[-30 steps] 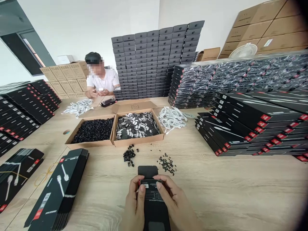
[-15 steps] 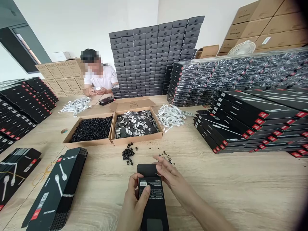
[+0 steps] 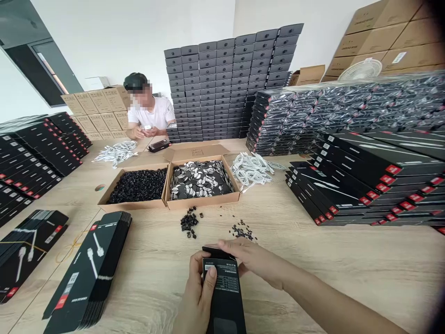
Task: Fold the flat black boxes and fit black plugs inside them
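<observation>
My left hand point(image 3: 197, 297) is closed around a slim black cable box point(image 3: 226, 304), its thumb lying on the printed back panel near the barcode. The box points away from me, and its lower end runs out of view. At its far end, my right hand point(image 3: 255, 260) has its fingers closed on the top flap point(image 3: 216, 252), which is folded partly over. Some of the right fingertips are hidden behind the box. Just beyond lie a scatter of tiny black pieces point(image 3: 242, 230) and a small heap of black clips point(image 3: 188, 223).
Two open cartons hold black parts point(image 3: 137, 185) and black-and-white discs point(image 3: 201, 180). White cables point(image 3: 252, 168) lie beside them. Flat unfolded boxes point(image 3: 86, 273) are at left, stacked black boxes point(image 3: 361, 176) at right. A co-worker point(image 3: 149, 111) sits across the table.
The raised flap has tilted down toward the box opening, with my right fingers moved onto it. My left hand keeps its hold. The view has shifted slightly left.
</observation>
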Action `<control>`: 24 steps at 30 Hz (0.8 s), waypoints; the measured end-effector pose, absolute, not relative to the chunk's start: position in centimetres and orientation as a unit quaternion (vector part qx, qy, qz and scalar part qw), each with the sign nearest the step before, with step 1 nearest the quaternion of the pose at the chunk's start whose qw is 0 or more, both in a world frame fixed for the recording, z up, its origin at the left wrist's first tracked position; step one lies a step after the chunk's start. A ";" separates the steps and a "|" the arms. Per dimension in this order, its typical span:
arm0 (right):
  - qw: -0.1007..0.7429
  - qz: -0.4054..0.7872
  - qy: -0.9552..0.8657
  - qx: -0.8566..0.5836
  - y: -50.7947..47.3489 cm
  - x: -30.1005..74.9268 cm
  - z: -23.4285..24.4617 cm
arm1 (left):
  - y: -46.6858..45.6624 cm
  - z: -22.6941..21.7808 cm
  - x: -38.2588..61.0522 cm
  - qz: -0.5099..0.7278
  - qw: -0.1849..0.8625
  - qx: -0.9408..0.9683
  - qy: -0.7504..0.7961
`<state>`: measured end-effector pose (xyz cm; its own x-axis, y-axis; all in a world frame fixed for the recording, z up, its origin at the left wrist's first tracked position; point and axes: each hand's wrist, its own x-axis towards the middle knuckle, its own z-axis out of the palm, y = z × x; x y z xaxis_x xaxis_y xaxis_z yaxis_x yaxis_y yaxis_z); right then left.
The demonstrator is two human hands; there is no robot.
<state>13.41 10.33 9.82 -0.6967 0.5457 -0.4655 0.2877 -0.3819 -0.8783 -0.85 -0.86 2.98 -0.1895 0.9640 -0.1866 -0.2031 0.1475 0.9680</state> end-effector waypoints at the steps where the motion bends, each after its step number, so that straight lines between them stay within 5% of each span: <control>1: 0.068 0.750 -0.548 -0.364 10.6 13.5 9.9 | -0.9 2.6 -0.6 0.571 0.528 0.338 0.530; 8: 0.013 0.755 -0.558 -0.345 12.2 13.9 9.5 | -1.1 0.7 -0.1 0.613 0.541 0.307 0.487; 24: 0.170 0.615 -0.676 -0.369 8.7 13.1 8.6 | -1.2 1.2 -0.4 0.637 0.534 0.262 0.490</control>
